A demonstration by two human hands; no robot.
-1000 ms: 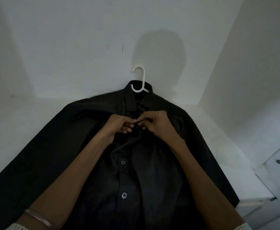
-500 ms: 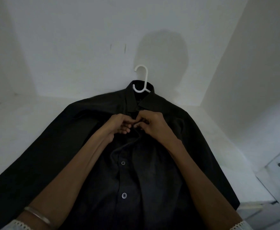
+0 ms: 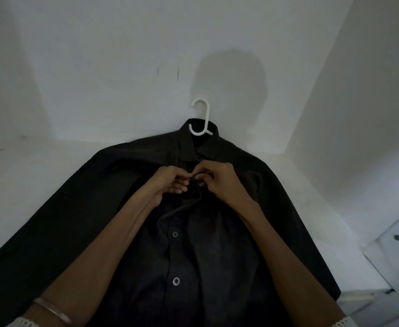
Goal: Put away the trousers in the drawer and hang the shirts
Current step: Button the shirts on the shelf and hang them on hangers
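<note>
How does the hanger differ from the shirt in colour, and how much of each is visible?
The hanger is white; the shirt is black. Only the hanger's hook shows, above the collar; the shirt lies spread wide. The left hand and right hand pinch the shirt's front, not the hanger. They share one place: the hanger sits inside the shirt.

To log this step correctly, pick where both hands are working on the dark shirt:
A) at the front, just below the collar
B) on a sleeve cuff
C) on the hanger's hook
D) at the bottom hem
A: the left hand and the right hand meet and pinch the front of the shirt just under the collar, below the white hanger.
</note>
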